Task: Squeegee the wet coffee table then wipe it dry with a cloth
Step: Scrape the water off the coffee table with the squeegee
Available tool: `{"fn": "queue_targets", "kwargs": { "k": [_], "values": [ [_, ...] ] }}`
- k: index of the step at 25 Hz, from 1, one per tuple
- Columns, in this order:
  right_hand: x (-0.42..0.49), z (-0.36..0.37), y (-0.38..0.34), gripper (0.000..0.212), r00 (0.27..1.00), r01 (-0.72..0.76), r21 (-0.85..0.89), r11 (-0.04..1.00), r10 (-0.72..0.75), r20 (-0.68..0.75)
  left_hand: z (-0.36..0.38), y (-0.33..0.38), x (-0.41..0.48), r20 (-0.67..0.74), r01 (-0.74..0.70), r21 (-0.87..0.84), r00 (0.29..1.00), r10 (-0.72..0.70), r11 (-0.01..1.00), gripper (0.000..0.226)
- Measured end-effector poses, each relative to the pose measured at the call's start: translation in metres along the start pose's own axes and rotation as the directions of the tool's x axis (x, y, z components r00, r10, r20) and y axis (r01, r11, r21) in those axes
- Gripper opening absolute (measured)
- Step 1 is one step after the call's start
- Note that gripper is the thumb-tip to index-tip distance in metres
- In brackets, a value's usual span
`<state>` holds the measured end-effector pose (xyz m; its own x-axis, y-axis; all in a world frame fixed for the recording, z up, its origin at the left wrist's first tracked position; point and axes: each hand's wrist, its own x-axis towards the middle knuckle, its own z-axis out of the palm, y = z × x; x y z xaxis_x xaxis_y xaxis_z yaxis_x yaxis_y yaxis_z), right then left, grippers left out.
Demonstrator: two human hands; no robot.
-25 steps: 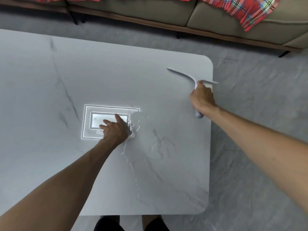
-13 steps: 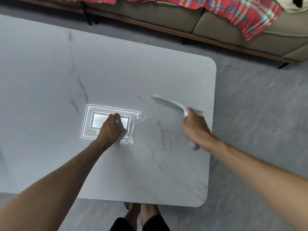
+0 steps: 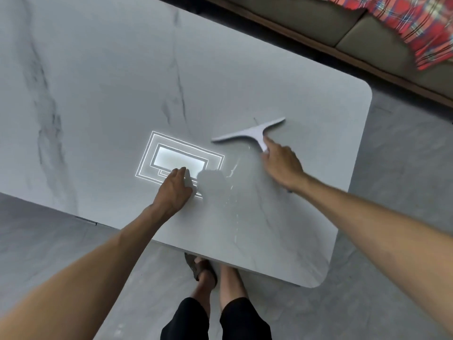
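Note:
The grey marble-look coffee table [image 3: 103, 77] fills the upper left of the head view. My right hand [image 3: 282, 165] grips the handle of a white T-shaped squeegee [image 3: 247, 133], whose blade lies on the tabletop right of centre. Streaks and drops of water [image 3: 232, 182] shine on the surface just below the blade. My left hand [image 3: 175, 190] rests flat on the table, fingers together, on the bright reflection of a ceiling lamp [image 3: 176, 160]. I see no cloth.
A sofa [image 3: 343, 33] with a red plaid blanket [image 3: 421, 28] stands beyond the table's far edge. The table's rounded right corners border grey floor [image 3: 404, 168]. My feet [image 3: 215, 268] stand at the near edge.
My right hand has pulled the squeegee from the far right edge toward me and leftward across the table. The view has shifted and rotated. My left hand has stayed planted.

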<state>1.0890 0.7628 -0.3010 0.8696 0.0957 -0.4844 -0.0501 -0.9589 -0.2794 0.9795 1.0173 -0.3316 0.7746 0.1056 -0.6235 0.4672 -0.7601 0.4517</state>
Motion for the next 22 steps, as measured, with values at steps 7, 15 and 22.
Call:
{"fn": "queue_targets", "kwargs": {
  "k": [7,15,22],
  "values": [
    [-0.108,-0.004,0.082,0.048,0.982,0.13,-0.223,0.966,-0.096,0.161,0.019,-0.003,-0.045,0.03,-0.087,0.005,0.996,0.087,0.996,0.037],
    [-0.153,-0.029,0.086,0.039,0.971,0.24,-0.324,0.915,-0.222,0.094,0.027,-0.018,-0.076,-0.113,0.039,-0.03,0.993,-0.042,0.999,0.032],
    [-0.14,0.071,-0.033,0.036,0.665,0.715,-0.182,0.675,-0.576,0.476,0.026,-0.067,-0.102,-0.194,0.232,-0.199,0.943,-0.271,0.952,0.051]
  ]
}}
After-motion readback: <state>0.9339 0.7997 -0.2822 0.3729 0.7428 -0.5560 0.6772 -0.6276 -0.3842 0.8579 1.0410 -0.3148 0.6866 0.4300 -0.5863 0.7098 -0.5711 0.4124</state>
